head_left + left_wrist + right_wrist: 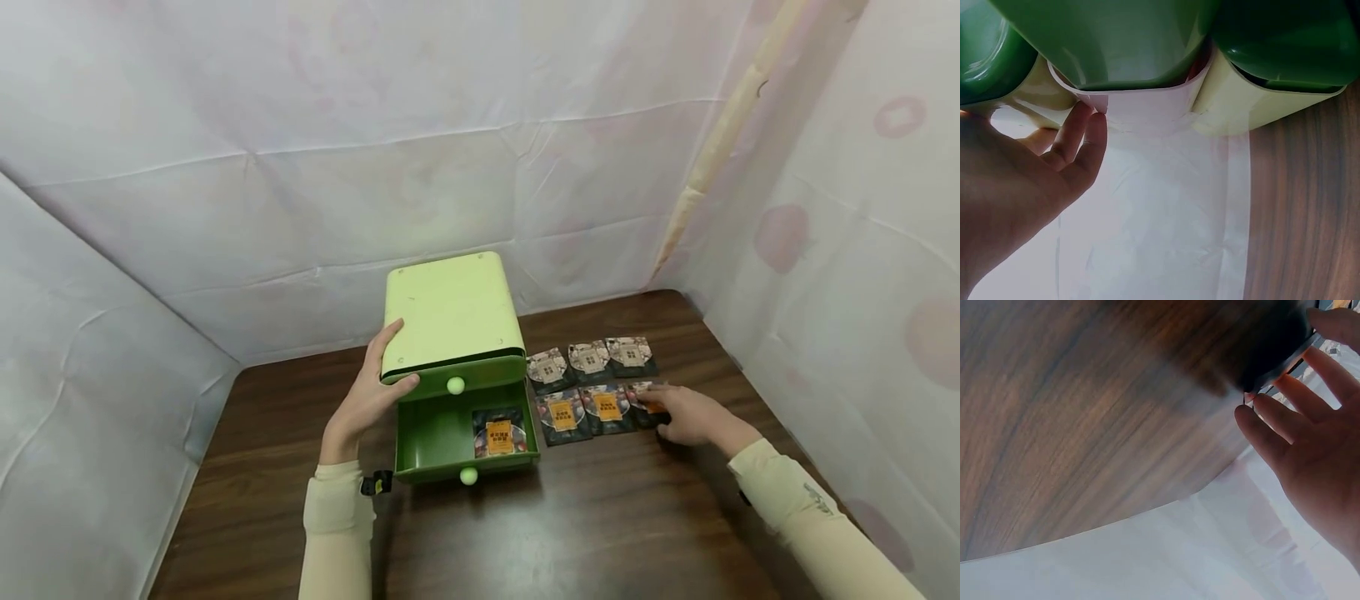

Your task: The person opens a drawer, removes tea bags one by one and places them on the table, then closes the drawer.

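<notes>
A light-green two-drawer cabinet (453,312) stands on the table, its lower drawer (431,437) pulled out. Inside that drawer lies a dark packet with an orange label (498,435). My left hand (367,400) holds the cabinet's left front corner, thumb on the front edge and fingers along the side. To the right, my right hand (690,417) pinches the rightmost orange-label packet (640,392) of the front row, partly covering it; the right wrist view shows thumb and fingers at its dark edge. Two more orange-label packets (562,415) lie beside it.
Behind the front row, three white-label packets (588,358) lie side by side. The upper drawer is closed, with a round green knob (455,386). Pale patterned sheets (375,200) hang behind and beside the dark wooden table (585,533).
</notes>
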`<state>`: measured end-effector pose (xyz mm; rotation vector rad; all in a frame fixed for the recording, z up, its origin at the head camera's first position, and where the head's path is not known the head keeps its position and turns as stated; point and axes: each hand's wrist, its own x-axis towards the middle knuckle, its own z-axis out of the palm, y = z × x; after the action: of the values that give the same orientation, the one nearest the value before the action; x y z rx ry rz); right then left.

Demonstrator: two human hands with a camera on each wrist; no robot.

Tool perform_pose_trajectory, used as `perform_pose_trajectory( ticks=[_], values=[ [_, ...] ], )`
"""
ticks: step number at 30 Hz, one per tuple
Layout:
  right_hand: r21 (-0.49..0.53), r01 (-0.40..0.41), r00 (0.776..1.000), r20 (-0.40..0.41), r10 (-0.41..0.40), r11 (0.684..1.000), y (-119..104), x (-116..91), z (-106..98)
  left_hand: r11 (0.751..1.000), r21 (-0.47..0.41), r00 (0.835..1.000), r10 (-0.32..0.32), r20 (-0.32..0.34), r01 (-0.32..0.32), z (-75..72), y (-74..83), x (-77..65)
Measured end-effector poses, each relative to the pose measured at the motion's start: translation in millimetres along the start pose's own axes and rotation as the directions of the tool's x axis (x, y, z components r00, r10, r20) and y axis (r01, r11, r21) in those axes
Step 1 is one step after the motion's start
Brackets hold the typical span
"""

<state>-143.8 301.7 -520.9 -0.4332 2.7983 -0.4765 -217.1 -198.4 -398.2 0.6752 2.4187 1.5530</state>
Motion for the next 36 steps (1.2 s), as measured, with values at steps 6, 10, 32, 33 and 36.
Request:
perform_pose_trajectory(
  ticks=[6,10,32,33,36],
  values=[
    [0.001,0.017,1.0,-0.01,-0.017,1.0,0.5,1.4,-0.4,1.0,-0.008,1.0,0.012,-0.006,-0.012,-0.9,2.9,0.4],
    [0.009,0.028,0.999,-0.041,-0.028,1.0,0.7,2.7,-0.6,1.0,0.002,1.0,0.015,-0.01,-0.015,-1.0,5.5,0.7],
    [-0.003,0.141,0.983,-0.122,-0.14,0.99,-50.0,7.0,-20.2,0.998,0.024,0.998,0.062,-0.033,-0.061,-3.4,-32.3,12.8],
    [-0.002,0.148,0.98,-0.131,-0.147,0.989,-54.9,7.4,-20.7,0.998,0.022,0.998,0.058,-0.032,-0.057,-2.9,-32.5,12.6],
    [0.004,0.179,0.971,-0.163,-0.176,0.984,-71.9,7.0,-22.8,0.999,0.01,0.999,0.042,-0.021,-0.042,-1.3,-29.8,10.6]
  ],
)
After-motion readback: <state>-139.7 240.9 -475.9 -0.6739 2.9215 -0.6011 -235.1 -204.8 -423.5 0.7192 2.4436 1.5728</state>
